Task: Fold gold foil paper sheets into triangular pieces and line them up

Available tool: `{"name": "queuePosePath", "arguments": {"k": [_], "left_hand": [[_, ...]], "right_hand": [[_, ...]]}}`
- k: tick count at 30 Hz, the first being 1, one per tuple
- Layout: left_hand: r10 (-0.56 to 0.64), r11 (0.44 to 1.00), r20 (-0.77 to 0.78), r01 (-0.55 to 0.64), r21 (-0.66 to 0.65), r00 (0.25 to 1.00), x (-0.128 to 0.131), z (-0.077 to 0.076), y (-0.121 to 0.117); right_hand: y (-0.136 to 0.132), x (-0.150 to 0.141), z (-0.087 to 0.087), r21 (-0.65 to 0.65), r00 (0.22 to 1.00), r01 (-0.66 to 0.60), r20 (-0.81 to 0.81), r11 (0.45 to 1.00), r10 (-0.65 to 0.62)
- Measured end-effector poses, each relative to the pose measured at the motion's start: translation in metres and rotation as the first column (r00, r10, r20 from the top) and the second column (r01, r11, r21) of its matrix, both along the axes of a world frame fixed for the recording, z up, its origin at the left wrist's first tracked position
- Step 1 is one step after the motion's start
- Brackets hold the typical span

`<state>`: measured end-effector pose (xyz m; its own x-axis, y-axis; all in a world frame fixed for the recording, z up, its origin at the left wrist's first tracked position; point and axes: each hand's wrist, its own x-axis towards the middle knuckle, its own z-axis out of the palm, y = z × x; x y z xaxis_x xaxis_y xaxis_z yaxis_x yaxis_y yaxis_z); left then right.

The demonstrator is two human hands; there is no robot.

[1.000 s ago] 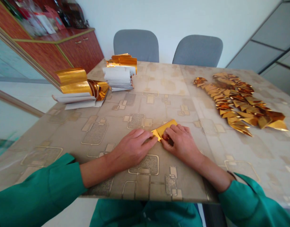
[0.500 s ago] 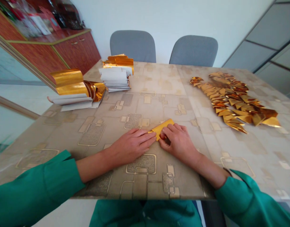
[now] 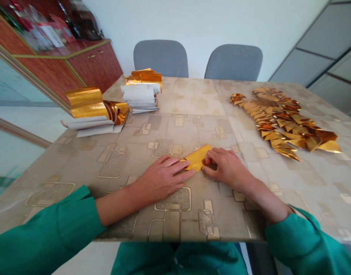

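A small folded strip of gold foil paper (image 3: 197,157) lies slantwise on the table in front of me. My left hand (image 3: 166,173) rests flat with fingers stretched out, their tips on the paper's left end. At the paper's right end, my right hand (image 3: 222,164) is closed, with curled fingers and thumb pinching or pressing its edge. The curled fingers hide part of that edge.
A patterned cloth covers the table (image 3: 152,225). Gold foil sheets with white backs (image 3: 92,110) lie at the left, beside another stack (image 3: 142,95). Several folded gold foil pieces (image 3: 278,122) spread at the right. Two grey chairs (image 3: 161,57) stand behind.
My right hand has slid to the right along the paper, baring more of its gold surface. The left hand stays at the left end, its fingers slightly more spread.
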<state>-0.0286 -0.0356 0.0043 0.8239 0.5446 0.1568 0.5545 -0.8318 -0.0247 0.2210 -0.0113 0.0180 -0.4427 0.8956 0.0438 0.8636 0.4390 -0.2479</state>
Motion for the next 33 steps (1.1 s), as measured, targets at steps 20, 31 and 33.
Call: {"name": "queuePosePath", "arguments": {"k": [20, 31, 33], "left_hand": [[-0.036, 0.999, 0.122, 0.032, 0.027, 0.992, 0.006, 0.005, 0.036], [-0.039, 0.983, 0.065, 0.027, 0.18, 0.997, 0.005, -0.001, 0.044], [-0.053, 0.973, 0.078, 0.034, 0.23, 0.996, 0.003, -0.003, 0.045]], "right_hand": [[0.012, 0.021, 0.002, 0.024, 0.922, -0.362, -0.141, 0.932, 0.362], [0.015, 0.023, 0.008, 0.032, 0.906, -0.385, -0.178, 0.922, 0.384], [0.017, 0.028, 0.008, 0.031, 0.886, -0.422, -0.195, 0.906, 0.42]]}}
